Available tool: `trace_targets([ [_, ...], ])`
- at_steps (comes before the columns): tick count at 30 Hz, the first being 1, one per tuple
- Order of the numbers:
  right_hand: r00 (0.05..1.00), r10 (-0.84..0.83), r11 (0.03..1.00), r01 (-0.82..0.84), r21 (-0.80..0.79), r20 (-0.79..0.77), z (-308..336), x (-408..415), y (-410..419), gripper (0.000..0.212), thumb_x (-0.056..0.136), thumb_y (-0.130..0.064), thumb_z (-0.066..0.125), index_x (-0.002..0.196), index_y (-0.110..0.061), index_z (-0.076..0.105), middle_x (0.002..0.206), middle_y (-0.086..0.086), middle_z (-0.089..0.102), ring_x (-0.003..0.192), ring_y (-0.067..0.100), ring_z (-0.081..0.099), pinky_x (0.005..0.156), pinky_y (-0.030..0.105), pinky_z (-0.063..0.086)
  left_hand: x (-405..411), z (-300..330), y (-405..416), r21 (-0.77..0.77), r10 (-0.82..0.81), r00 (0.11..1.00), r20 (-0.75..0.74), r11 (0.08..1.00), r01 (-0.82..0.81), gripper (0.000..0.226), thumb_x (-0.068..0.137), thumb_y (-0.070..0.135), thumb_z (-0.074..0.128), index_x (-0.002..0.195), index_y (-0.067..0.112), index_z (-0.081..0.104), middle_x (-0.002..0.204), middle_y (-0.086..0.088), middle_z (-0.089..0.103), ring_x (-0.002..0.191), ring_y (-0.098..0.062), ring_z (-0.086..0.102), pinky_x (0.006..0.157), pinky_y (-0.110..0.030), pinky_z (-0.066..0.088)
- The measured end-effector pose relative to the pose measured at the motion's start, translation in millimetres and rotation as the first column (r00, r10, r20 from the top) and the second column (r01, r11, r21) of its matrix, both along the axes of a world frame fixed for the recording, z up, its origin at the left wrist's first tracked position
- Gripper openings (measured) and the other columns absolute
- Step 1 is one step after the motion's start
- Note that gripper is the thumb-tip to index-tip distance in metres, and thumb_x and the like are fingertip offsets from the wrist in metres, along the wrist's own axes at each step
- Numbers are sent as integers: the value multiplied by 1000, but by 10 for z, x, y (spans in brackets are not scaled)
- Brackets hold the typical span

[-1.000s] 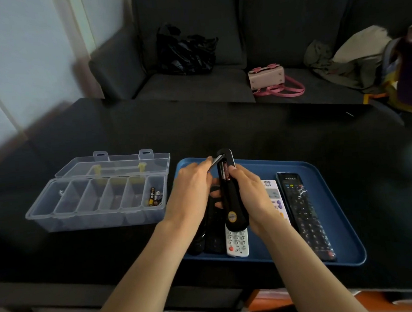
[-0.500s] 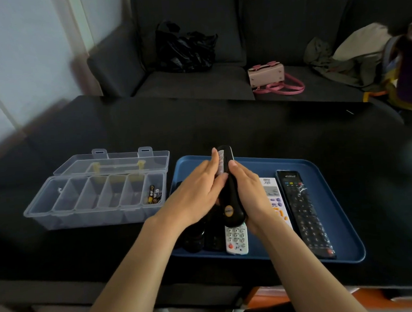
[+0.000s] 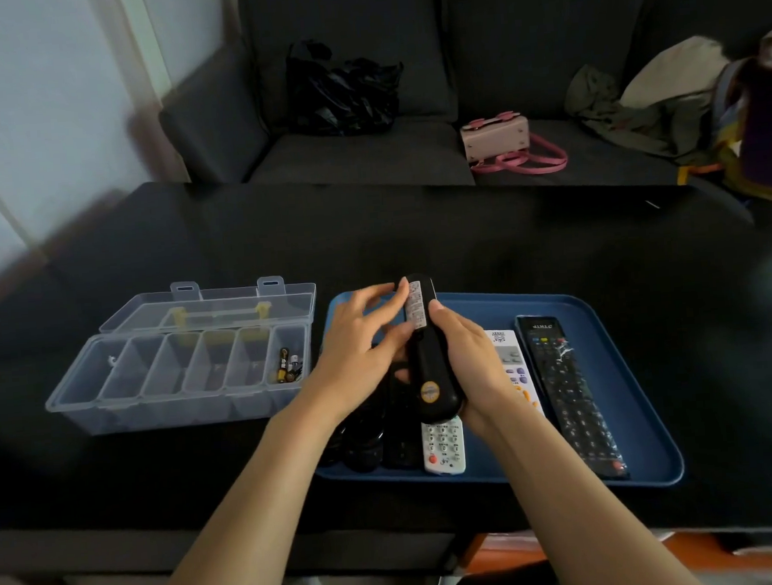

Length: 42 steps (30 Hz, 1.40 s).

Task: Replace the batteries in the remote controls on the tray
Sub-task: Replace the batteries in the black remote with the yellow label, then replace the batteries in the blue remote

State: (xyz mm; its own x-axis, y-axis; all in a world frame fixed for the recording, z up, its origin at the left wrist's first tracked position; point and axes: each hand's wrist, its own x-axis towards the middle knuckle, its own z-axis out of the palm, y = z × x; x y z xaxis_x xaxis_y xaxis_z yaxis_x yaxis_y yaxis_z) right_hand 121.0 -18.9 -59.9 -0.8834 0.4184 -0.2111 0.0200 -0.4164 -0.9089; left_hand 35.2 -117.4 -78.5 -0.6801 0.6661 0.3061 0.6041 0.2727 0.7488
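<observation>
Over the blue tray (image 3: 648, 470), my right hand (image 3: 471, 355) grips a black remote (image 3: 427, 358) from the right side, back face up. Its white label and closed battery cover show. My left hand (image 3: 360, 344) rests against the remote's left edge, fingers spread along the cover. On the tray lie a small white remote (image 3: 444, 446), a white remote with purple buttons (image 3: 512, 365), a long black remote (image 3: 569, 393) and dark remotes (image 3: 367, 440) partly hidden under my left wrist. A few batteries (image 3: 286, 365) sit in the rightmost compartment of the clear box (image 3: 170, 376).
The clear box has its lid (image 3: 211, 306) open toward the back, left of the tray on the black table (image 3: 463, 241). Behind the table stands a dark sofa with a black bag (image 3: 342, 89), a pink handbag (image 3: 501, 140) and clothes (image 3: 662, 90).
A second ago the battery compartment was open, with the cover in my left fingers. The cover is now shut on the remote, and my left fingers have loosened and spread.
</observation>
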Motion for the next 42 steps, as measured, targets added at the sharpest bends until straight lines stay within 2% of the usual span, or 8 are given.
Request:
trace_targets([
  [10,1000,-3,995,0,100,26,22,176,158,15,97,-11,49,105,-2,56,85,16,64,60,15,63,52,27,55,106,-30,190,0,4,998,66,1000,-4,49,91,19,57,135,33,43,139,4,38,132,-16,29,110,-34,25],
  [16,942,-118,951,17,309,313,25,182,334,20,98,-16,34,94,-8,52,90,16,57,66,22,56,63,38,53,131,-79,260,-212,68,994,-83,974,-84,39,92,9,50,130,20,51,136,1,46,128,-17,37,104,-33,33],
  [18,881,-161,815,-136,564,445,-20,203,370,22,97,-19,35,110,-9,51,97,14,56,85,27,58,78,42,50,134,-103,247,-321,46,992,-115,944,-81,40,93,10,45,131,19,50,137,-1,46,129,-19,38,104,-37,35],
  [20,824,-228,561,-324,762,519,-59,216,358,40,97,-25,45,133,-10,41,112,16,58,101,30,57,78,33,42,117,-138,256,-405,7,990,-141,912,-64,42,95,12,42,136,18,44,142,-1,43,132,-19,35,107,-40,32],
  [23,786,-332,270,-451,851,522,-139,198,297,49,95,-33,51,135,-11,35,124,17,52,109,33,57,76,35,43,94,-196,301,-496,-63,988,-141,868,-15,46,98,16,38,143,19,32,150,0,32,140,-17,23,114,-39,22],
  [30,774,-466,-30,-498,867,429,-359,195,218,39,100,-24,35,135,-7,37,134,11,38,125,25,34,84,33,39,63,-245,450,-627,-127,991,-41,775,74,45,101,23,30,146,20,25,154,4,23,143,-15,11,114,-49,8],
  [38,783,-395,-89,-553,828,481,-356,391,301,47,100,-38,36,138,-10,36,139,8,40,128,26,35,102,42,33,54,-187,495,-500,-44,998,-38,866,19,41,94,23,50,134,18,45,136,-6,46,129,-23,39,114,-43,16],
  [42,811,-339,-41,-519,854,477,-293,404,327,39,101,-32,34,131,-11,46,136,7,44,127,26,37,101,43,34,76,-63,480,-289,-4,998,68,957,23,41,86,14,62,126,20,53,121,-2,51,113,-14,49,90,-23,38],
])
